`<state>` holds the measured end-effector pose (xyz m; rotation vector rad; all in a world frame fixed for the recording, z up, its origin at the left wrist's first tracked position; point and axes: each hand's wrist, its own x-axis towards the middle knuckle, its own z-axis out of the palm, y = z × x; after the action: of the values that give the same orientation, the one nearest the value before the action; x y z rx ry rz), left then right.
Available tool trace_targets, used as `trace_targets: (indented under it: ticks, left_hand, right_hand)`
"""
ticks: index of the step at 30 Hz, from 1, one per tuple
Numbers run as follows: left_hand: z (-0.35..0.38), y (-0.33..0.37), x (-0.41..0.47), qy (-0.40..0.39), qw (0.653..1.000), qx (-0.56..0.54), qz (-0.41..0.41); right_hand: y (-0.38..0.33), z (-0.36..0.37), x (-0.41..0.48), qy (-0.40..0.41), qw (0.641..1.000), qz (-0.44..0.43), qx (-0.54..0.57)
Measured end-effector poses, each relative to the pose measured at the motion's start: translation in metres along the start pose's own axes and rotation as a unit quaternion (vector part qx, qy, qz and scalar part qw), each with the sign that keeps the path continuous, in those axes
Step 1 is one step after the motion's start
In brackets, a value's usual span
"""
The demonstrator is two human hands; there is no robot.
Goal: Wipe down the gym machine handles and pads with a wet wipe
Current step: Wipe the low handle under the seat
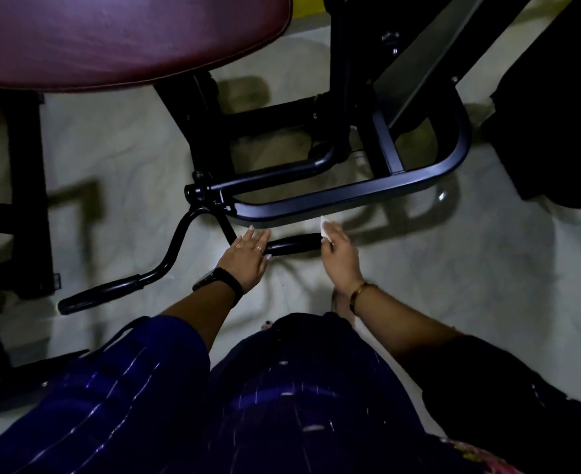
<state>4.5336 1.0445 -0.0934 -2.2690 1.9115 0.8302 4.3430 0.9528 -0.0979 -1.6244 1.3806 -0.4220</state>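
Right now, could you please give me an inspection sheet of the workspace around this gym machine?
Surface: pale floor, dimly lit, with the machine's shadows across it.
Job's things: white wet wipe at the end of the right grip; left grip with no hand on it; maroon pad above; black frame.
Clutter: nothing seen.
Grippers: left hand rests on the handlebar beside the right grip, fingers fairly straight; right hand pinches the wet wipe.
Cables: nothing seen.
Surroundings: another black stand at left; dark bulk at right, too dark to identify.
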Motion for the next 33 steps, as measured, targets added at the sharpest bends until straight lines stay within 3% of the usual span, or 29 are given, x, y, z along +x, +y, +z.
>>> trace_targets:
  ticks: [3,6,13,17,21,24,26,33]
  left_hand:
    - [0.002,0.000,-0.001,0.001,1.000,-0.005,-0.007]
    - [0.002,0.000,0.000,-0.002,1.000,-0.001,-0.008]
    - [0.000,-0.002,0.000,-0.007,1.000,-0.004,-0.002]
    - [0.002,-0.002,-0.003,-0.001,1.000,-0.006,-0.005]
    - [0.004,-0.003,-0.005,0.004,1.000,-0.001,-0.008]
    - [0.003,-0.004,-0.009,-0.003,1.000,-0.004,-0.005]
    - [0.000,-0.005,-0.011,-0.006,1.000,-0.003,-0.001]
    - [-0.001,-0.005,-0.010,-0.006,1.000,-0.011,0.002]
  right_hand:
    - [-0.002,-0.010,0.017,-0.059,0.992,0.105,0.040]
    - [-0.004,-0.009,0.011,0.002,0.977,0.192,0.093]
    - [0.006,-0.009,0.001,0.086,0.933,0.266,0.225]
    - [-0.004,-0.002,0.003,0.028,0.867,0.322,0.379]
    - [-0.018,0.043,-0.011,-0.084,0.825,0.345,0.439]
    - [-0.033,0.076,-0.020,-0.121,0.784,0.349,0.498]
    - [-0.039,0.091,-0.020,-0.106,0.762,0.346,0.537]
    - [0.003,0.057,0.006,0.078,0.775,0.345,0.524]
